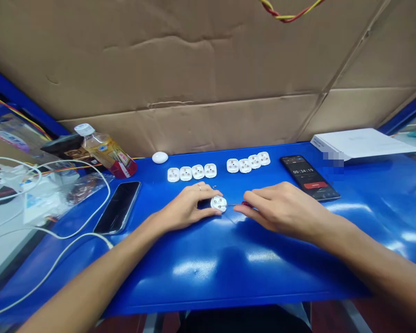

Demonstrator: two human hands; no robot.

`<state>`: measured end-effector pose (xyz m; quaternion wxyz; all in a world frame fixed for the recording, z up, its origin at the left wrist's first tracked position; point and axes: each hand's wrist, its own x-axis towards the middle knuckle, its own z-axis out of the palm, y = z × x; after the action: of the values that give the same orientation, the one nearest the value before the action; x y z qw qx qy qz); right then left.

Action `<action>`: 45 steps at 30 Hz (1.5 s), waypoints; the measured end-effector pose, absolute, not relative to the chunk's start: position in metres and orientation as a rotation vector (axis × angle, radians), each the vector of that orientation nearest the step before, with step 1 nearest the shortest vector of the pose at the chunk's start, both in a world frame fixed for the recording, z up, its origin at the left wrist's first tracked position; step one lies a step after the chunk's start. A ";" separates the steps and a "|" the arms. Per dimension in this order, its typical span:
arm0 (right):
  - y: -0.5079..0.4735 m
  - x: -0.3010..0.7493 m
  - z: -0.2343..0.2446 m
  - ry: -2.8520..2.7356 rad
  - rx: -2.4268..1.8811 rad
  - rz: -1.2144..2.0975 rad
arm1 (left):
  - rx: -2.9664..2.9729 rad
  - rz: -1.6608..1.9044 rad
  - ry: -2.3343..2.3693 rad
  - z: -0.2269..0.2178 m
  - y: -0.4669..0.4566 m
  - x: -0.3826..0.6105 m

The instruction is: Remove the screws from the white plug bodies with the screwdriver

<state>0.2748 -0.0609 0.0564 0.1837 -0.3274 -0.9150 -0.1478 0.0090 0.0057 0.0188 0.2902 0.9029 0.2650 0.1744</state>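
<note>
My left hand [189,208] rests on the blue table [229,268] with its fingers closed round a small white socket part [218,203]. My right hand [280,208] pinches a screwdriver with a red handle [246,204]; its thin metal shaft points left and the tip meets the white part. Two rows of the same white parts lie behind the hands: one row on the left [192,172] and one on the right [248,163].
A dark phone [118,206] lies left of my hands. A second phone [309,177] showing a timer lies to the right. A drink bottle [106,150], white cables [55,231], a white oval object [160,157] and a white box [360,143] sit around. Cardboard walls the back.
</note>
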 end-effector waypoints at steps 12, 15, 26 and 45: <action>-0.056 0.271 0.051 -2.492 -0.961 -0.123 | 2.437 0.481 0.714 0.015 0.007 0.009; -0.058 0.270 0.050 -2.477 -0.904 -0.005 | 2.438 0.501 0.714 0.015 0.008 0.009; -0.055 0.269 0.047 -2.408 -0.844 -0.066 | 2.469 0.495 0.741 0.011 0.009 0.006; -0.056 0.269 0.045 -2.380 -1.011 -0.100 | 2.498 0.511 0.728 0.011 0.008 0.007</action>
<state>0.2689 -0.0557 0.0445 0.2735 -0.3757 -0.8847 -0.0372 0.0067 0.0077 0.0106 0.2428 0.9139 0.2662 0.1871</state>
